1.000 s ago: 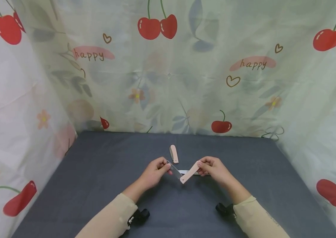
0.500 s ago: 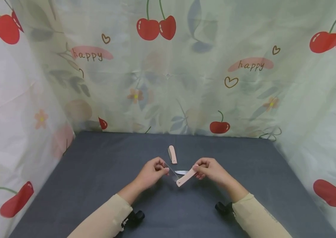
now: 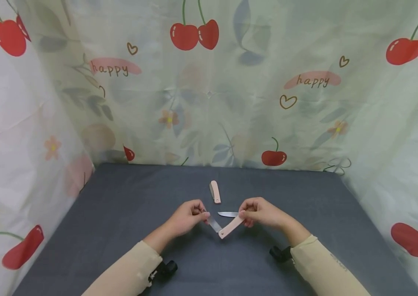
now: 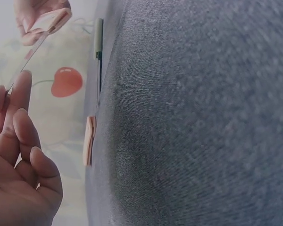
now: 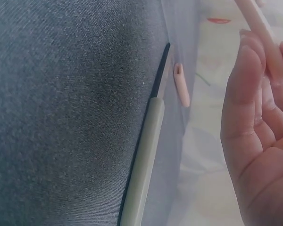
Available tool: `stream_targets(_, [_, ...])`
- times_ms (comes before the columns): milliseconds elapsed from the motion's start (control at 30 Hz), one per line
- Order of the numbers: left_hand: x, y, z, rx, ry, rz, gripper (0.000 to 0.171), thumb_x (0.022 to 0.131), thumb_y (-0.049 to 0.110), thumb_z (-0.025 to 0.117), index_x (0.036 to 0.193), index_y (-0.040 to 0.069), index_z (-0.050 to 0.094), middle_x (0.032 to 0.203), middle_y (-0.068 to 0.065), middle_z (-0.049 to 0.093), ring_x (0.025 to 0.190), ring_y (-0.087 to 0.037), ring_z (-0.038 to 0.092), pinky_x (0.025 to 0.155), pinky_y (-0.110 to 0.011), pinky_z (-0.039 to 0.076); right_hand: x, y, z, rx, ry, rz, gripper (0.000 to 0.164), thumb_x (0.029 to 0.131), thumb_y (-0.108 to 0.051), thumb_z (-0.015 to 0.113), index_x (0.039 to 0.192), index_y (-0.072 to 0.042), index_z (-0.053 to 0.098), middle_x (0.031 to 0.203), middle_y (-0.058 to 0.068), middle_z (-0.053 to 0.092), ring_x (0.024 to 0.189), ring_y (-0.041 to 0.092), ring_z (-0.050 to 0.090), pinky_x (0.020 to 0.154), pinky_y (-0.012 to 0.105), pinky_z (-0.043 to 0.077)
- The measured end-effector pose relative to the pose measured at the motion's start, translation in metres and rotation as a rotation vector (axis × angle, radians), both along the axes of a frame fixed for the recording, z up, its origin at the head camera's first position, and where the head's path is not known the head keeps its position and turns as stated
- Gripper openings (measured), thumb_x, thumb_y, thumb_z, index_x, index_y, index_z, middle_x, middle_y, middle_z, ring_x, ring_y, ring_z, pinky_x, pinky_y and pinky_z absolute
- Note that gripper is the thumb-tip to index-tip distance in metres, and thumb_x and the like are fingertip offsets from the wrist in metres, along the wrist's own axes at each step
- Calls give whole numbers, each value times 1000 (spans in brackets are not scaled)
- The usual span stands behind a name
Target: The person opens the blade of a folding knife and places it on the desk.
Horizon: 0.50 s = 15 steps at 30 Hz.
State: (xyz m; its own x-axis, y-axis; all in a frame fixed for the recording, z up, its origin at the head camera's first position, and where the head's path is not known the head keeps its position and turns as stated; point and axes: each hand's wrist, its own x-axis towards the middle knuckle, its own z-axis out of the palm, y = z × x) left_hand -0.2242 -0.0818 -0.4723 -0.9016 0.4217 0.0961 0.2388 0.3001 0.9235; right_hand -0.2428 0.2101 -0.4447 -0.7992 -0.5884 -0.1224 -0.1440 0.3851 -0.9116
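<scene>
A folding knife with a pale pink handle (image 3: 232, 227) is held partly unfolded in a V between both hands, its pivot end lowest in the head view. My left hand (image 3: 188, 217) pinches the metal blade (image 3: 213, 224) near its tip, between thumb and forefinger. The far end of the handle is in my right hand (image 3: 262, 211), thumb on top. In the left wrist view, the blade (image 4: 32, 54) runs from the left fingertips up to the handle. Behind the right hand lies a second knife, its blade (image 3: 227, 214) showing and its pale green handle (image 5: 146, 160) visible in the right wrist view.
Another pink folding knife (image 3: 215, 192), folded, lies farther back on the dark grey cloth-covered table (image 3: 138, 193). Cherry-printed curtains (image 3: 209, 94) stand at the back and both sides. Black wrist cameras (image 3: 167, 269) sit below the forearms.
Both hands have drawn slightly closer to the body and leftward with the folding knife. Its blade face shows more now, and more of the blade of the knife on the table is uncovered.
</scene>
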Motion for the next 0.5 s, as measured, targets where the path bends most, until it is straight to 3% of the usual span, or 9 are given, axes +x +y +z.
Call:
stream_targets(233, [1, -3, 2, 17, -4, -11, 16, 97, 12, 67, 87, 4, 59, 82, -7, 73, 78, -35, 64, 62, -26, 38, 1, 3, 2, -17, -46, -17, 16, 97, -9, 66, 99, 7, 65, 85, 23, 69, 70, 21, 66, 71, 46, 58])
stream_targets(500, [-1, -5, -1, 92, 19, 58, 14, 97, 9, 66, 89, 0, 58, 85, -13, 74, 84, -36, 67, 68, -26, 41, -3, 11, -5, -107, -122, -107, 22, 99, -14, 65, 104, 8, 63, 89, 22, 71, 76, 19, 68, 74, 41, 59])
